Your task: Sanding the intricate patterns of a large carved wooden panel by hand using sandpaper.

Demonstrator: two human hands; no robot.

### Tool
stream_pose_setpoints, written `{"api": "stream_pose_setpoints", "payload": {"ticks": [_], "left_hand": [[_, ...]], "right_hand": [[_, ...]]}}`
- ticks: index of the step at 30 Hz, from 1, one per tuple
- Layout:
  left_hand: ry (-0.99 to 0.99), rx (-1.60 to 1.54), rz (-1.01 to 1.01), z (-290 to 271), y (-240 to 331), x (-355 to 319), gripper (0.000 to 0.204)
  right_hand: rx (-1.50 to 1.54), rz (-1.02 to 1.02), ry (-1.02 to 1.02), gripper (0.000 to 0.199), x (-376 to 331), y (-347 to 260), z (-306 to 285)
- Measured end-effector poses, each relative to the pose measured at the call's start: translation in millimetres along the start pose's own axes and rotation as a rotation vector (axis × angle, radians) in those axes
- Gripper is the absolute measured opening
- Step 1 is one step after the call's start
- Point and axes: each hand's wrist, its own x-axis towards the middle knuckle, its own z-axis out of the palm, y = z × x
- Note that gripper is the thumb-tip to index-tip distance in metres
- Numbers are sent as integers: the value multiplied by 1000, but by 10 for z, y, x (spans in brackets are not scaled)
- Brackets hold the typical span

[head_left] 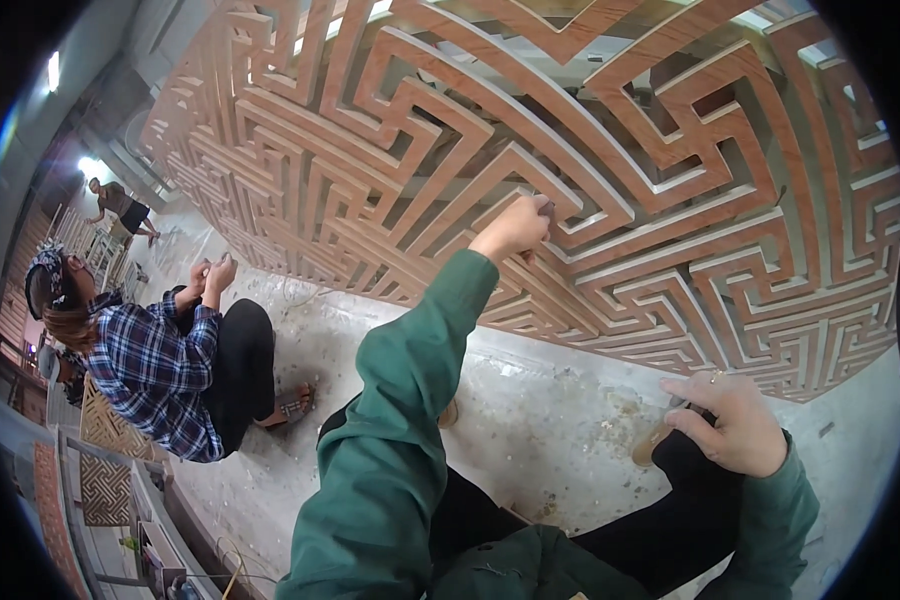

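A large wooden lattice panel (440,215) with a maze-like pattern stands in front of me, its bars reddish-brown with pale edges. My left hand (515,228) reaches out to it and is closed at one of the bars. Something small and dark shows at its fingertips, too hidden to name. Lower right, my right hand (735,425) rests over my knee, apart from the panel. Its thumb and fingers come together around a small dark grey thing that I cannot make out. Both arms wear green sleeves.
At the left a person in a checked shirt (160,350) squats beside the panel, both hands raised together. Another person (120,205) stands farther back. Smaller lattice panels (105,490) lean at lower left. The concrete floor (530,430) is stained and dusty.
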Motion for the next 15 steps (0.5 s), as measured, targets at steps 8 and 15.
{"api": "stream_pose_setpoints", "payload": {"ticks": [8, 15], "left_hand": [[-7, 530, 39, 86, 228, -122, 28], [52, 680, -1, 82, 324, -75, 29]], "right_hand": [[-4, -2, 23, 28, 5, 154, -50], [17, 45, 24, 29, 3, 54, -31]]}}
